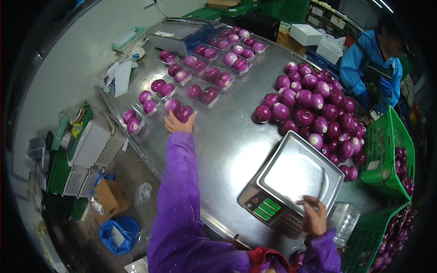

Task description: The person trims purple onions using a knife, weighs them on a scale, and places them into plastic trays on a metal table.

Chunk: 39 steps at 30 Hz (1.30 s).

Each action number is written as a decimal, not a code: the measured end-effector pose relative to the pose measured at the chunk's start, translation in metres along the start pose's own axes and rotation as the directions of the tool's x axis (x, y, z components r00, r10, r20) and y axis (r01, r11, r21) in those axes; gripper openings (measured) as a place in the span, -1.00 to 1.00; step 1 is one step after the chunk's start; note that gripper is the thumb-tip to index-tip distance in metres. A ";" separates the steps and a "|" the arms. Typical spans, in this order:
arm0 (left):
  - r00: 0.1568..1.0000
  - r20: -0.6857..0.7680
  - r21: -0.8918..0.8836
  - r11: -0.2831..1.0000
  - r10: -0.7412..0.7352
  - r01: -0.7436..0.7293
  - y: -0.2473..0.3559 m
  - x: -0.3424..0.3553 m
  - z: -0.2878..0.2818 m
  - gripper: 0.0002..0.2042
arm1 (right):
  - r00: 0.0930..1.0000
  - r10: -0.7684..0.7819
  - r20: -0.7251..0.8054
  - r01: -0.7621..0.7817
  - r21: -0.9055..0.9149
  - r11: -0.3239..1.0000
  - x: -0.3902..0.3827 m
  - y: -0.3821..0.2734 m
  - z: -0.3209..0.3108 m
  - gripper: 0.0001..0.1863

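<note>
My left hand (180, 123) reaches out across the steel table with its fingers closed around the near side of a pack of two red onions (184, 113). Transparent trays of paired red onions (194, 92) stand in rows around and beyond it. Over the front right corner of a digital scale (302, 170) hangs my right hand (315, 217), fingers loosely bent and apart, with nothing visible in them. The scale's metal pan bears nothing. Right of that hand is a stack of transparent plastic trays (345, 220).
Loose red onions (314, 109) form a large heap behind the scale. Green crates (380, 152) with onions line the right side. A wrapping machine (182, 36) stands at the far end. Someone in a blue jacket (357, 59) is at the far right. A blue bag (119, 234) sits lower left.
</note>
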<state>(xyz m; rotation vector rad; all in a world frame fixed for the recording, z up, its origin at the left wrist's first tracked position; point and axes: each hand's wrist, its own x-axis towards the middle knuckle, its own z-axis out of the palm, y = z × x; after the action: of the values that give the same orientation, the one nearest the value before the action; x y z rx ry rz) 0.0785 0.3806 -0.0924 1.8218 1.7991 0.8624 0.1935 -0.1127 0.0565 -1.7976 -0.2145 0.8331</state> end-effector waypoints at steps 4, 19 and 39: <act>0.928 -0.048 -0.177 0.911 0.370 -0.373 0.043 -0.070 -0.015 -0.21 | 0.929 -0.061 -0.366 0.053 -0.032 0.998 -0.064 0.021 -0.061 -0.65; -0.389 0.247 -0.860 0.016 0.887 -0.509 0.138 -0.533 -0.093 -0.39 | 0.737 -0.065 -0.672 -0.027 -0.126 0.992 -0.168 0.131 -0.155 -0.70; -0.104 0.275 -0.876 0.204 0.956 -0.438 0.183 -0.530 -0.106 -0.92 | 0.770 -0.018 -0.638 0.161 0.167 0.973 -0.234 0.213 -0.175 -0.67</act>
<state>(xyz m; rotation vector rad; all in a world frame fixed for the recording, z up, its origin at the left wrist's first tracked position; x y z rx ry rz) 0.1571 -0.1685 0.0429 2.1366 -0.4111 0.4389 0.0786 -0.4506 -0.0025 -1.7441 0.2267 0.1307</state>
